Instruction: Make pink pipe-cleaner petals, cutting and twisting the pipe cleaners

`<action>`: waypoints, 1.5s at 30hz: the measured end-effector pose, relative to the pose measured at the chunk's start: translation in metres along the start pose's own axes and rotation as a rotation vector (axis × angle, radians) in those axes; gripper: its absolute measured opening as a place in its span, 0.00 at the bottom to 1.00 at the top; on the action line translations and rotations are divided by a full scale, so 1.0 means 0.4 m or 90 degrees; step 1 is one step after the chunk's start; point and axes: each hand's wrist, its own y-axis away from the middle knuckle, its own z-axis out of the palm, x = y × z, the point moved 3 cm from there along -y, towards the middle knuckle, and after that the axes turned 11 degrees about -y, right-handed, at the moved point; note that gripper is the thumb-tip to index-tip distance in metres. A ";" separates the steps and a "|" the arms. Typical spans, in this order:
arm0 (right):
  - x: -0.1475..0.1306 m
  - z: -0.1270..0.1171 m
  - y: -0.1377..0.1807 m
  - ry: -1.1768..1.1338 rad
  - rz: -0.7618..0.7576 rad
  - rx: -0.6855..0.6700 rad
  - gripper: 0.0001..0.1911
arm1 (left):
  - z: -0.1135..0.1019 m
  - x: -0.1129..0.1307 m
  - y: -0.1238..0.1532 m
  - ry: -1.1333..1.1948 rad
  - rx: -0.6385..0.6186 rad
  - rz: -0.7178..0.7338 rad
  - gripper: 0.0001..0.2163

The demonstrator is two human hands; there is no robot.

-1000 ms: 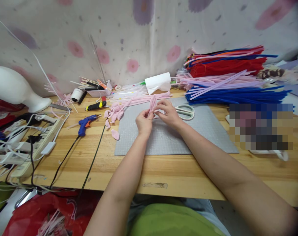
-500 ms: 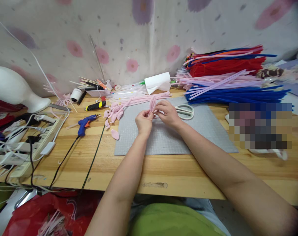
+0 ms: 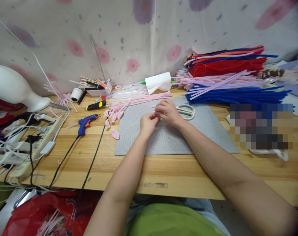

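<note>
My left hand (image 3: 149, 124) is closed in a pinch above the grey cutting mat (image 3: 129, 144). Its fingertips meet those of my right hand (image 3: 167, 113), which is also closed, with curled fingers. Between them is the pink pipe-cleaner petal, now almost wholly hidden by the fingers. White-handled scissors (image 3: 192, 113) lie on the mat just beyond my right hand, their blades partly covered by it. Left of my hands, several finished pink petals (image 3: 114, 114) are heaped at the mat's edge, and one single petal (image 3: 115, 134) lies nearer me.
A blue glue gun (image 3: 85, 124) and a yellow-black cutter (image 3: 95, 105) lie at left, beside a power strip (image 3: 38, 147) with tangled cables. Blue pipe cleaners (image 3: 237, 96) and red ones (image 3: 227, 66) are stacked at back right. A white foam head (image 3: 13, 87) stands far left.
The pink petal, upright and visible above my fingers before, has been turned down out of sight. My left hand has shifted slightly right, and both hands are closer together.
</note>
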 end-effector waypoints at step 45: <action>0.008 0.029 -0.005 -0.669 0.389 0.175 0.13 | -0.030 0.015 0.016 0.137 0.229 -0.030 0.08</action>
